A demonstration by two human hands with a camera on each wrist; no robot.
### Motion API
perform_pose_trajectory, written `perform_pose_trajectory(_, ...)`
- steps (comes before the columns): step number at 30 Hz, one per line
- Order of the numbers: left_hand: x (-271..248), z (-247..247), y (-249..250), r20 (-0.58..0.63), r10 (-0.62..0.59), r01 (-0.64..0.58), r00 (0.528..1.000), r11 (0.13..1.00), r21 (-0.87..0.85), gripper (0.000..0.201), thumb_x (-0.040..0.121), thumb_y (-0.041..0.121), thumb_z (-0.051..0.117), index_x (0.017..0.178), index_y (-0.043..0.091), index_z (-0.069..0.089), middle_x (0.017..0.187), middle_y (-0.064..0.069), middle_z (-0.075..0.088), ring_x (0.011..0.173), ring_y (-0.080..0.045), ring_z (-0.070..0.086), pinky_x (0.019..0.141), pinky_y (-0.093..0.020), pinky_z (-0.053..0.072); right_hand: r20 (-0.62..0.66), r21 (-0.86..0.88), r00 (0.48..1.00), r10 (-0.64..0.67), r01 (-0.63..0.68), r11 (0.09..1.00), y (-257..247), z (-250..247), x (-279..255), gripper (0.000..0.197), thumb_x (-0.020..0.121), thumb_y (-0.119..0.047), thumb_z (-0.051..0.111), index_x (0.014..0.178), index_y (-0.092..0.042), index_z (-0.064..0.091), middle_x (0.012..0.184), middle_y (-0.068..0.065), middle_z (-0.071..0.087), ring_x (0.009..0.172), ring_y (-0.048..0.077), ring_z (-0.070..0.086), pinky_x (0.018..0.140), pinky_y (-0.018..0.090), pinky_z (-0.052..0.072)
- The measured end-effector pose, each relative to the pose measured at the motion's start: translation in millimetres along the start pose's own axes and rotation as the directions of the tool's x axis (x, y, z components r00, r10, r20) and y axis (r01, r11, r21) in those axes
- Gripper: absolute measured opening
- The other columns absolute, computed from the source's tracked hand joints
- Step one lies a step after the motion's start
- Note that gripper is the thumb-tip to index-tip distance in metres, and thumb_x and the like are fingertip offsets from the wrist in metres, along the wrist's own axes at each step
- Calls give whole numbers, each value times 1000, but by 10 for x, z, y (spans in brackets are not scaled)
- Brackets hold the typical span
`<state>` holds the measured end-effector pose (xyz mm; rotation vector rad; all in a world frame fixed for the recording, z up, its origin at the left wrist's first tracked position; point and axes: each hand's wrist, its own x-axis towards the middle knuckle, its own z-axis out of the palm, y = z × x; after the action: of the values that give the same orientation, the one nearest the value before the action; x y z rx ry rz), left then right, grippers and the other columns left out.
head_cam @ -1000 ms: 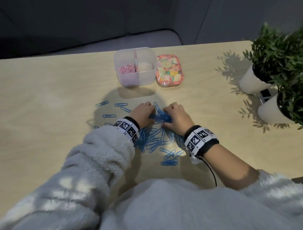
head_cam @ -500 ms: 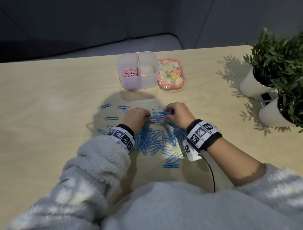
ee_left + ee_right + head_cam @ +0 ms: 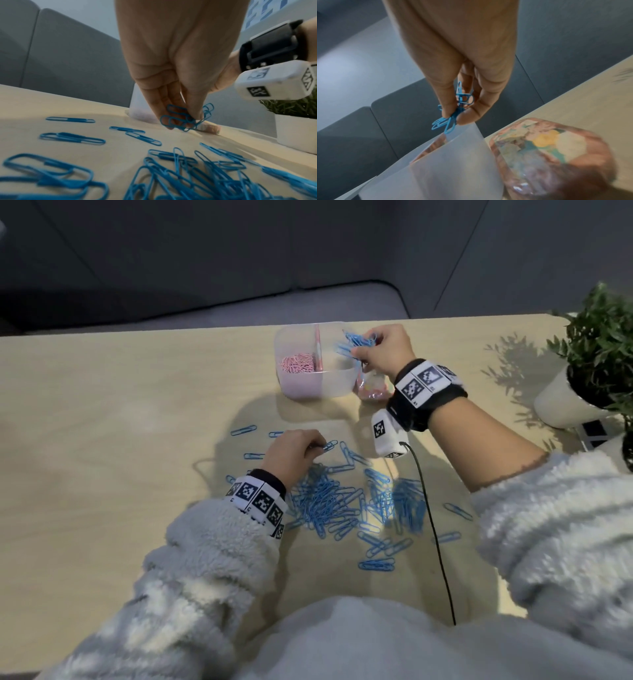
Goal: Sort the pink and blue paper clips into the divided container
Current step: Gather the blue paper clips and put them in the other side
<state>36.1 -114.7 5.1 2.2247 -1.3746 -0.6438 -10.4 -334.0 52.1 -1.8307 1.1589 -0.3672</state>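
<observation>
A translucent divided container [image 3: 301, 386] stands at the table's far middle, with pink paper clips [image 3: 297, 362] in its left compartment. My right hand [image 3: 382, 349] hovers over the right compartment and pinches a bunch of blue paper clips [image 3: 356, 342] [image 3: 450, 119]. Its thumb and fingers hold the bunch just above the container's rim [image 3: 467, 134]. A pile of blue paper clips [image 3: 346, 505] [image 3: 188, 175] lies on the table nearer to me. At the pile's far edge, my left hand [image 3: 294, 451] pinches a few blue clips [image 3: 185, 119] just above the tabletop.
A floral lid [image 3: 373, 392] [image 3: 547, 155] lies right of the container, partly behind my right wrist. White pots with green plants [image 3: 582, 385] stand at the right edge. A black cable [image 3: 435, 535] runs from the right wrist camera across the table. Loose blue clips [image 3: 243, 430] lie scattered left.
My right hand has lifted a bunch of blue clips from the pile and carried it up over the container's right compartment. My left hand stayed at the pile.
</observation>
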Motion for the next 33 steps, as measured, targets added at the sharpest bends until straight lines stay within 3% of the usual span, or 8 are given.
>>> perform_pose_trajectory(3, 40, -53, 38, -8, -24, 24, 1000, 996, -86, 16, 88, 15, 58, 99, 7, 65, 95, -9, 70, 88, -24, 61, 77, -30, 45, 26, -10, 999, -40, 40, 999, -141, 139, 98, 20, 74, -6, 73, 63, -12, 57, 72, 8, 61, 38, 3, 55, 40, 16, 49)
perform_pose_trajectory(7, 193, -174, 109, -40, -52, 44, 998, 983, -178, 14, 88, 13, 57, 98, 6, 65, 90, -8, 69, 80, -21, 59, 73, -28, 44, 14, -90, 999, -45, 46, 995, -215, 231, 159, 15, 75, -3, 68, 90, -2, 69, 90, 16, 68, 72, 25, 66, 73, 41, 59)
perform_pose_trajectory(12, 621, -473, 291, -180, -50, 23, 982, 988, -151, 18, 86, 12, 57, 99, 5, 67, 95, -8, 69, 85, -20, 58, 77, -23, 40, 61, -216, 992, -114, 125, 968, -221, 190, 135, 20, 82, -3, 59, 100, -6, 68, 102, 10, 68, 88, 21, 63, 91, 31, 52)
perform_pose_trajectory(18, 1183, -570, 428, -250, -164, 115, 954, 973, -199, 16, 82, 12, 57, 91, 3, 67, 96, -18, 67, 90, -29, 59, 78, -31, 45, -41, 28, 986, -160, 162, 986, 9, -69, -122, 30, 75, -8, 44, 87, -8, 71, 85, 6, 67, 87, 26, 67, 87, 45, 54)
perform_pose_trajectory(22, 1300, -525, 479, -166, -166, 144, 972, 980, -136, 29, 81, 20, 52, 54, 18, 42, 61, -11, 41, 70, -22, 40, 64, -28, 29, -9, 84, 987, -159, 160, 984, 390, -333, -538, 22, 80, -4, 49, 76, -16, 67, 81, 8, 67, 79, 30, 68, 82, 48, 56)
perform_pose_trajectory(27, 1109, -465, 416, -242, 40, -46, 969, 999, -19, 20, 89, 12, 52, 101, 8, 67, 106, -13, 67, 99, -27, 58, 86, -28, 41, 72, -180, 997, -15, 28, 983, 1062, -815, -1186, 14, 81, -6, 61, 89, -17, 63, 72, -6, 60, 55, 0, 54, 67, 29, 49)
perform_pose_trajectory(30, 813, -282, 309, -183, 153, -137, 971, 986, 97, 17, 89, 18, 52, 96, 11, 66, 98, -10, 67, 88, -26, 58, 79, -28, 41, 197, -465, 954, 224, -110, 878, 1424, -1065, -1668, 58, 69, -32, 79, 117, -10, 54, 94, 11, 58, 82, 18, 59, 77, 32, 45)
perform_pose_trajectory(33, 539, 20, 146, 51, 158, -164, 986, 972, 169, 32, 85, 30, 57, 112, 13, 58, 114, -11, 60, 105, -28, 51, 96, -41, 38, 277, -558, 887, 370, -165, 814, 1710, -1109, -1993, 102, 56, -33, 86, 140, -16, 30, 123, 12, 41, 114, 27, 46, 97, 32, 38)
